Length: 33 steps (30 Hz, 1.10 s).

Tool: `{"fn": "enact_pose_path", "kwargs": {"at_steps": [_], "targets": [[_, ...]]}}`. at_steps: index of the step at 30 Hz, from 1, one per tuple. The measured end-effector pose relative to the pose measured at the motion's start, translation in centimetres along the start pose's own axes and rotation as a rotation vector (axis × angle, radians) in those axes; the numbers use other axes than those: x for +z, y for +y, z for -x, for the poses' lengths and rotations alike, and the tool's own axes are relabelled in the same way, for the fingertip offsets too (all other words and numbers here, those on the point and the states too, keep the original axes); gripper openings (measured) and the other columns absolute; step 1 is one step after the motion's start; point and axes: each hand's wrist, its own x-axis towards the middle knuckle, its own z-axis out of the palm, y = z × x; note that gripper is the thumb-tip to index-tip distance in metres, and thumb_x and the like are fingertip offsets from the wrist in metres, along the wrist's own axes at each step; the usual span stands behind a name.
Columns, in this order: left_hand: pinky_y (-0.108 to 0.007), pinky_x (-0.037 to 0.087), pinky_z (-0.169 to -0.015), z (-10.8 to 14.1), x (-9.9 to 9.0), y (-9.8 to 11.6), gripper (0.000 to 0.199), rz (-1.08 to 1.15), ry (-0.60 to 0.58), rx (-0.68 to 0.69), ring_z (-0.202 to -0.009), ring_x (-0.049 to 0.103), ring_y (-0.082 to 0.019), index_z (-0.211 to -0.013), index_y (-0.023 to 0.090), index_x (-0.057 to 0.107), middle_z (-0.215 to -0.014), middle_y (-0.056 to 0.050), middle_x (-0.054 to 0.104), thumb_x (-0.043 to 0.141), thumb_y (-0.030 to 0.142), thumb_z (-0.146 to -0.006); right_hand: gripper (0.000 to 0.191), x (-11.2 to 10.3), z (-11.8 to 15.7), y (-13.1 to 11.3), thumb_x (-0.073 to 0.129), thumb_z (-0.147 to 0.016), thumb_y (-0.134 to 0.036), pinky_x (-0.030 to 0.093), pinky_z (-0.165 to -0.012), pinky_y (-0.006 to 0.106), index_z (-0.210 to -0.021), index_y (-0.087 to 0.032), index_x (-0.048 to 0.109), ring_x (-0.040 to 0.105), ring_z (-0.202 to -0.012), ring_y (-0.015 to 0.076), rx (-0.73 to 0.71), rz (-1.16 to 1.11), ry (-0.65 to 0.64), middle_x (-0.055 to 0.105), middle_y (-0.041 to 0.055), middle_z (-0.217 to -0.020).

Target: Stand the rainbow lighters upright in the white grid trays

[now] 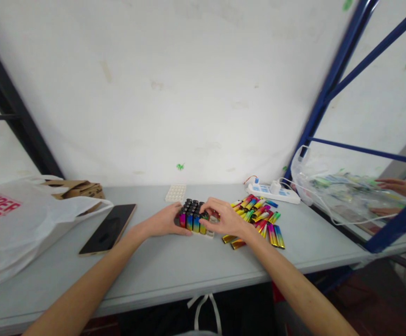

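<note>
A block of upright lighters with black tops and shiny rainbow bodies stands in a clear tray on the table. My left hand grips the block from its left side, the thumb along the front and the fingers behind. At the right front of the block, my right hand pinches a lighter, its thumb and forefinger close together; the fingers partly hide it. Just right of that hand lies a loose pile of shiny rainbow-coloured lighter bodies, several of them flat near the front.
A white cell tray lies behind the block. Left are a dark phone, a white plastic bag and cardboard. A power strip sits at the back right. Beyond the blue frame, another person's hands touch clear bags.
</note>
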Motion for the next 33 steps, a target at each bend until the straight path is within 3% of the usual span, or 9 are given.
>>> {"fn": "enact_pose_path", "kwargs": {"at_steps": [8,11,14,18,22,27,30,33], "targets": [[-0.042,0.051,-0.096,0.0,0.0,0.1,0.072,0.039,-0.001,0.002,-0.106,0.064,-0.032,-0.12,0.018,0.067,-0.118,-0.01,0.07,0.085,0.06,-0.064,0.013,-0.6,0.0,-0.3,0.066,-0.091,-0.031,0.04,-0.059,0.024,-0.091,-0.019,0.07,0.049,-0.059,0.0116,0.127,-0.115,-0.033,0.055,-0.0031,-0.068],[-0.041,0.051,-0.096,0.0,0.0,0.0,0.071,0.051,0.01,0.012,-0.106,0.065,-0.033,-0.118,0.018,0.069,-0.115,-0.009,0.071,0.085,0.061,-0.062,0.021,-0.8,0.1,-0.1,0.068,-0.091,-0.037,0.04,-0.058,0.024,-0.1,-0.019,0.071,0.049,-0.057,0.0113,0.154,-0.139,-0.042,0.056,-0.0039,-0.067],[-0.042,0.051,-0.098,0.0,0.0,0.1,0.071,0.042,0.017,0.016,-0.107,0.065,-0.034,-0.117,0.019,0.069,-0.115,-0.009,0.071,0.085,0.062,-0.062,0.032,-1.6,0.1,0.7,0.06,-0.097,-0.045,0.04,-0.06,0.025,-0.113,-0.019,0.069,0.051,-0.059,0.0129,0.218,-0.089,0.045,0.059,-0.0026,-0.068],[-0.042,0.05,-0.1,0.0,-0.1,0.3,0.072,-0.002,0.008,-0.004,-0.108,0.064,-0.034,-0.116,0.019,0.068,-0.117,-0.009,0.07,0.084,0.064,-0.063,0.032,-3.3,0.6,3.2,0.049,-0.102,-0.04,0.042,-0.066,0.029,-0.1,-0.017,0.071,0.056,-0.065,0.0162,0.327,0.179,0.173,0.066,0.0032,-0.074],[-0.043,0.051,-0.1,0.1,-0.1,0.4,0.071,-0.028,-0.003,-0.017,-0.109,0.064,-0.034,-0.115,0.018,0.067,-0.119,-0.011,0.069,0.084,0.065,-0.064,0.026,-4.2,1.6,5.1,0.064,-0.094,-0.04,0.044,-0.072,0.031,-0.09,-0.017,0.073,0.061,-0.073,0.0192,0.37,0.261,-0.067,0.071,0.007,-0.082],[-0.043,0.052,-0.098,0.1,-0.1,0.4,0.069,-0.015,0.02,-0.008,-0.106,0.065,-0.034,-0.111,0.018,0.069,-0.114,-0.009,0.07,0.084,0.065,-0.062,0.026,-3.6,2.5,5.5,0.082,-0.076,-0.04,0.042,-0.061,0.028,-0.091,-0.019,0.076,0.062,-0.064,0.018,0.492,0.117,-0.377,0.073,0.003,-0.075],[-0.043,0.052,-0.098,0.1,-0.1,0.4,0.07,-0.019,0.021,-0.011,-0.106,0.065,-0.035,-0.11,0.018,0.069,-0.115,-0.009,0.07,0.084,0.066,-0.061,0.018,-3.2,2.6,5.7,0.079,-0.08,-0.031,0.045,-0.065,0.028,-0.092,-0.019,0.077,0.064,-0.068,0.0184,0.467,0.095,-0.372,0.074,0.0041,-0.08],[-0.043,0.051,-0.099,0.2,-0.2,0.5,0.071,-0.026,0.014,-0.02,-0.108,0.065,-0.035,-0.113,0.018,0.068,-0.116,-0.01,0.07,0.084,0.066,-0.062,0.017,-2.9,2.4,6.3,0.071,-0.088,-0.03,0.047,-0.074,0.03,-0.098,-0.017,0.075,0.064,-0.077,0.0196,0.397,0.16,-0.25,0.072,0.007,-0.086]]}}
